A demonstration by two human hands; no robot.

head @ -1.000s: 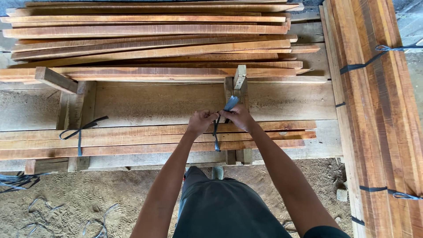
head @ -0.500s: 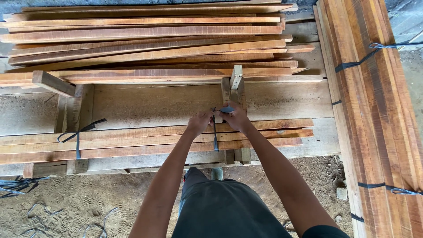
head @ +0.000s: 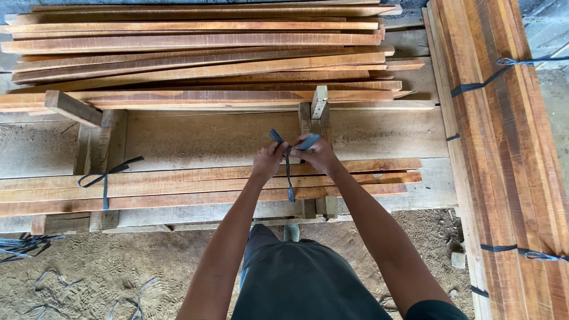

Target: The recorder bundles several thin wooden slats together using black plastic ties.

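Observation:
A small bundle of three long wooden slats [head: 178, 189] lies across a low wooden frame in front of me. A dark blue plastic strap [head: 289, 178] runs around the bundle near its right end. My left hand [head: 268, 161] pinches one strap end, which sticks up to the left. My right hand [head: 317, 154] grips the other end, which points up and right. Both hands meet just above the top slat. A second strap [head: 106, 178] is tied around the bundle's left end.
A loose pile of slats [head: 201, 59] fills the back of the bench. Strapped bundles of slats [head: 504, 148] lie along the right side. Upright wooden pegs [head: 320, 106] stand behind my hands. Strap scraps [head: 35, 278] litter the sandy floor at lower left.
Both hands stayed at the strap above the bundle. The strap ends, drawn down between my hands half a second ago, now stick up apart, one to each side.

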